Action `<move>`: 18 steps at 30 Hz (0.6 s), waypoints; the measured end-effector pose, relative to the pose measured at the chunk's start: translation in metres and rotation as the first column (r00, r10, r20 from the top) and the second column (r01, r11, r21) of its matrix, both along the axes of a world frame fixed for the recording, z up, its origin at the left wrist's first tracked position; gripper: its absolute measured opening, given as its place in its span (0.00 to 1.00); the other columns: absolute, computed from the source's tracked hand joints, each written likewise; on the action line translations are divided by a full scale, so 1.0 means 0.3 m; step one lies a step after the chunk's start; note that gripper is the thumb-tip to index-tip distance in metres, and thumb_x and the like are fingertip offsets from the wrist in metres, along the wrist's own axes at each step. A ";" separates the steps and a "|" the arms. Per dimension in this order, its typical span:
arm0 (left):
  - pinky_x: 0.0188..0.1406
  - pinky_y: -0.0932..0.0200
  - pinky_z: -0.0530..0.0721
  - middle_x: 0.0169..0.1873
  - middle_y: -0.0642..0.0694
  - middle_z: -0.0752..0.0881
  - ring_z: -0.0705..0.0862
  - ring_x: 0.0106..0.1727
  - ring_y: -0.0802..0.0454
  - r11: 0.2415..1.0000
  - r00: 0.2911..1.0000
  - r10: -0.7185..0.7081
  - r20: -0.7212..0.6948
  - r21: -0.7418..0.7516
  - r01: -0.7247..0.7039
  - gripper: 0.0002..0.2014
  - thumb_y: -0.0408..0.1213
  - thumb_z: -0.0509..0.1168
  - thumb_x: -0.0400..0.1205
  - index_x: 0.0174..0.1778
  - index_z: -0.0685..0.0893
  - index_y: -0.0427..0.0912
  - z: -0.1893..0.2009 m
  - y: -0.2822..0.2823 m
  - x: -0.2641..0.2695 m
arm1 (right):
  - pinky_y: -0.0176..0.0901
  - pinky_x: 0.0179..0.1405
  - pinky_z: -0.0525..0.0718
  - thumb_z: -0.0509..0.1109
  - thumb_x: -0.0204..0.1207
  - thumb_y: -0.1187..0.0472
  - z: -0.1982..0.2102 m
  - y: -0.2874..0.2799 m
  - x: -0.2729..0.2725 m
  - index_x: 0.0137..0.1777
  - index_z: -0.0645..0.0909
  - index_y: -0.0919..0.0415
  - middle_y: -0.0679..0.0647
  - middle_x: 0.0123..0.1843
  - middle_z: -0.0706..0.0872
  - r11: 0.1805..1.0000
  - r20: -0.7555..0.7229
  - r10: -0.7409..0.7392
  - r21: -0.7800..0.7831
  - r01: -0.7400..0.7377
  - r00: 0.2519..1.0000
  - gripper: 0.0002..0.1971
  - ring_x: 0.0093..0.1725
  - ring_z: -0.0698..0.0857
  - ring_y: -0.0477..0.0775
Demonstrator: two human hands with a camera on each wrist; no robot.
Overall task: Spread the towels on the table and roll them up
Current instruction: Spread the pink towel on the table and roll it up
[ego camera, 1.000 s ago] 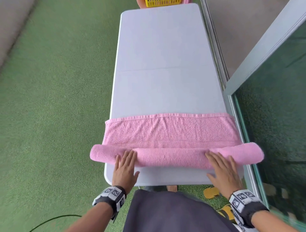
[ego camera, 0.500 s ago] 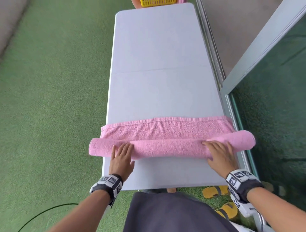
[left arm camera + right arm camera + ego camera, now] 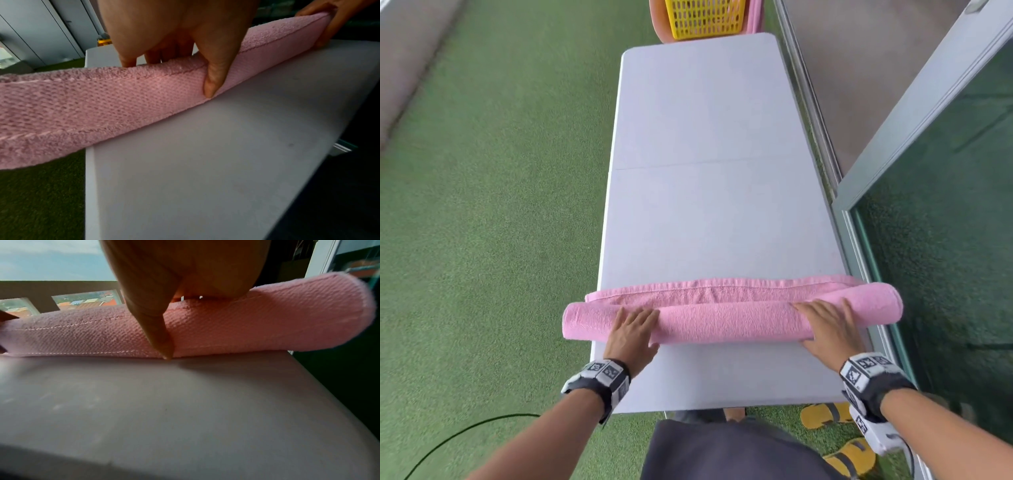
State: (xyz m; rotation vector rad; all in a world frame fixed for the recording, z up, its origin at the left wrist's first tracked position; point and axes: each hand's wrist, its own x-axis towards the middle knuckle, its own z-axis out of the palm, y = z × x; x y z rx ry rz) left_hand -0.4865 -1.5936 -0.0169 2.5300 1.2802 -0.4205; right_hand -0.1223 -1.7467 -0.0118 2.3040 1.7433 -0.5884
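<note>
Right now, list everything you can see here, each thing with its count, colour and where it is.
towel: one, pink, mostly rolled, across the near part of the table, both ends overhanging the sides, a narrow flat strip left beyond the roll
table: one, white, long, running away from the person
basket: one, yellow, past the table's far end
turf: green, on the floor left of the table
glass panel: one, dark, metal-framed, right of the table
sandals: yellow, on the turf under the table's near right corner
cable: one, black, on the turf near left
wrist cameras: two, black and white
left hand: fingers over the roll
right hand: fingers over the roll
</note>
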 end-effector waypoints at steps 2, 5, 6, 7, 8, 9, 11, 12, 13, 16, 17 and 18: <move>0.79 0.41 0.56 0.67 0.49 0.82 0.77 0.71 0.48 1.000 0.999 -0.007 0.031 0.031 0.006 0.29 0.47 0.72 0.73 0.71 0.77 0.47 -0.019 -0.033 -0.014 | 0.61 0.82 0.50 0.76 0.69 0.48 -0.002 -0.029 -0.014 0.77 0.67 0.40 0.38 0.73 0.76 1.000 -0.006 0.003 -0.011 -0.003 1.000 0.36 0.74 0.72 0.45; 0.76 0.43 0.65 0.62 0.49 0.85 0.80 0.65 0.50 0.999 0.999 -0.006 0.041 0.040 0.005 0.25 0.52 0.55 0.79 0.70 0.76 0.47 -0.005 -0.008 -0.013 | 0.58 0.78 0.57 0.69 0.72 0.43 0.028 -0.001 0.004 0.76 0.69 0.40 0.38 0.73 0.76 0.997 -0.021 -0.005 -0.074 0.003 1.000 0.31 0.72 0.72 0.46; 0.77 0.42 0.63 0.66 0.47 0.83 0.79 0.67 0.48 0.999 0.999 -0.001 0.050 0.040 -0.001 0.29 0.53 0.46 0.79 0.74 0.72 0.45 0.001 0.015 -0.006 | 0.57 0.76 0.59 0.67 0.72 0.43 0.047 0.026 0.020 0.76 0.68 0.40 0.39 0.74 0.76 0.996 -0.018 -0.010 -0.086 0.008 1.000 0.30 0.72 0.72 0.46; 0.80 0.41 0.58 0.72 0.44 0.77 0.74 0.73 0.46 0.999 0.998 0.007 0.056 0.050 -0.010 0.34 0.53 0.38 0.78 0.79 0.65 0.43 0.006 0.039 0.000 | 0.57 0.75 0.59 0.66 0.73 0.44 0.070 0.060 0.036 0.77 0.67 0.40 0.40 0.75 0.74 0.996 -0.014 -0.028 -0.084 0.027 1.000 0.30 0.73 0.71 0.47; 0.82 0.41 0.50 0.78 0.42 0.68 0.65 0.79 0.45 0.997 0.998 0.024 0.060 0.069 -0.029 0.37 0.53 0.32 0.78 0.82 0.57 0.42 0.013 0.065 0.004 | 0.57 0.75 0.58 0.64 0.75 0.47 0.086 0.091 0.054 0.78 0.66 0.41 0.42 0.78 0.71 0.997 -0.010 -0.057 -0.052 0.056 0.998 0.29 0.75 0.70 0.47; 0.82 0.41 0.44 0.82 0.43 0.58 0.56 0.83 0.46 0.995 0.996 0.052 0.066 0.085 -0.058 0.37 0.53 0.29 0.79 0.84 0.50 0.43 0.016 0.091 0.003 | 0.58 0.76 0.56 0.61 0.78 0.49 0.096 0.116 0.072 0.79 0.64 0.43 0.44 0.81 0.67 0.995 -0.013 -0.095 0.010 0.095 0.995 0.28 0.77 0.68 0.48; 0.82 0.43 0.40 0.81 0.49 0.47 0.47 0.84 0.49 0.993 0.995 0.089 0.053 0.077 -0.093 0.36 0.61 0.35 0.83 0.84 0.46 0.45 0.009 0.138 -0.023 | 0.61 0.78 0.48 0.54 0.83 0.43 0.100 0.132 0.121 0.81 0.59 0.42 0.42 0.84 0.60 0.987 -0.027 -0.141 0.074 0.143 0.990 0.26 0.81 0.61 0.46; 0.82 0.44 0.41 0.81 0.49 0.47 0.48 0.83 0.49 0.994 0.996 0.080 0.037 0.069 -0.082 0.37 0.63 0.42 0.83 0.84 0.47 0.45 0.007 0.158 -0.045 | 0.63 0.79 0.44 0.52 0.83 0.37 0.093 0.126 0.148 0.82 0.56 0.40 0.39 0.85 0.56 0.989 -0.038 -0.144 0.030 0.145 0.989 0.29 0.83 0.56 0.45; 0.82 0.43 0.44 0.82 0.47 0.51 0.51 0.83 0.47 0.996 0.998 0.064 0.025 0.069 -0.065 0.37 0.61 0.50 0.84 0.84 0.49 0.45 0.005 0.175 -0.069 | 0.65 0.79 0.40 0.52 0.80 0.32 0.086 0.113 0.170 0.83 0.52 0.39 0.36 0.84 0.53 0.992 -0.041 -0.127 -0.032 0.126 0.991 0.33 0.84 0.51 0.44; 0.79 0.43 0.62 0.74 0.43 0.75 0.71 0.75 0.43 0.996 0.996 0.070 0.060 0.053 -0.073 0.30 0.45 0.64 0.82 0.80 0.64 0.46 0.016 0.206 -0.088 | 0.70 0.79 0.44 0.65 0.77 0.38 0.059 0.069 0.194 0.83 0.55 0.42 0.39 0.83 0.62 0.997 0.044 -0.039 -0.069 0.042 0.998 0.37 0.82 0.58 0.46; 0.74 0.45 0.70 0.67 0.44 0.81 0.78 0.68 0.43 0.994 0.993 0.097 0.068 0.043 -0.100 0.26 0.42 0.65 0.82 0.77 0.69 0.47 0.020 0.208 -0.072 | 0.68 0.80 0.51 0.69 0.75 0.42 0.055 0.068 0.184 0.80 0.63 0.44 0.42 0.78 0.72 0.999 0.047 -0.041 -0.015 0.042 0.998 0.33 0.78 0.68 0.48; 0.66 0.47 0.77 0.60 0.44 0.84 0.82 0.61 0.44 0.990 0.989 0.134 0.057 0.029 -0.135 0.22 0.41 0.64 0.82 0.73 0.74 0.48 0.033 0.202 -0.045 | 0.63 0.77 0.60 0.72 0.74 0.45 0.054 0.070 0.166 0.74 0.72 0.46 0.45 0.71 0.81 0.997 0.033 -0.061 0.044 0.060 0.998 0.29 0.71 0.76 0.51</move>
